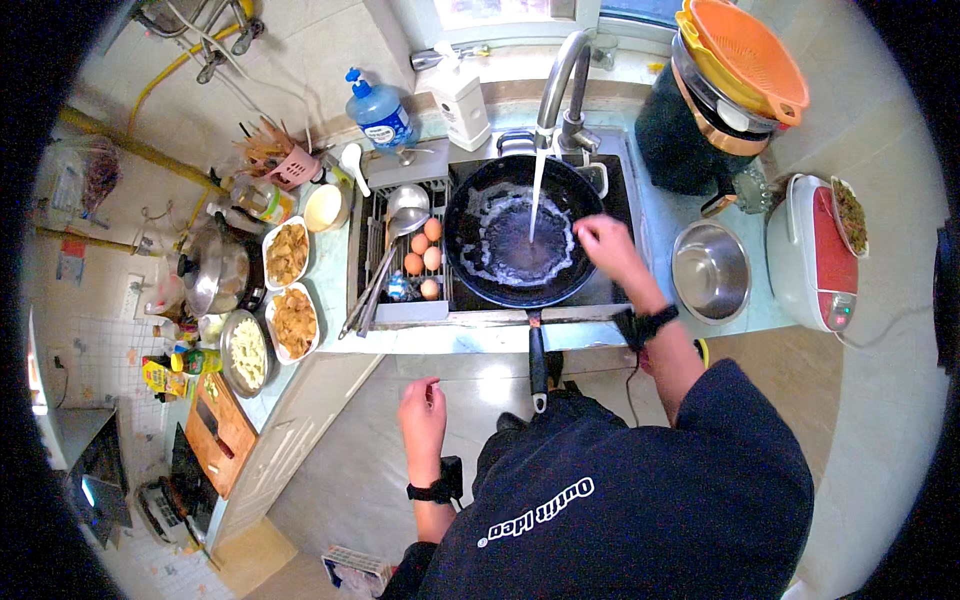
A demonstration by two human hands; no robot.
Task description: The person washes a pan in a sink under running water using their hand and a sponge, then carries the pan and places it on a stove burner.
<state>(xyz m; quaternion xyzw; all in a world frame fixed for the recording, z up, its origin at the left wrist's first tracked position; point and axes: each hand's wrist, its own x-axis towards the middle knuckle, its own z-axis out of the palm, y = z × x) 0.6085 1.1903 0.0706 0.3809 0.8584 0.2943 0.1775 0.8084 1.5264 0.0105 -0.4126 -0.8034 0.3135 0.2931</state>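
A black frying pan (480,281) sits over the sink (616,187), its handle (537,360) pointing towards me. From the curved metal faucet (550,97) a stream of water (537,195) falls into the pan, and pale froth rings the spot where it lands. Over the pan's right side is my right hand (609,246), its fingers curled in; whether anything small is between them is hidden. My left hand (422,412) hangs in the air in front of the counter, left of the handle, loosely bent and with nothing in it.
Left of the pan, a drying rack (401,311) holds several eggs (421,243) and metal ladles (409,219). A steel bowl (711,271) and a rice cooker (806,255) stand to the right. Food-filled white dishes (313,330) and a cutting board with a knife (232,469) line the left counter.
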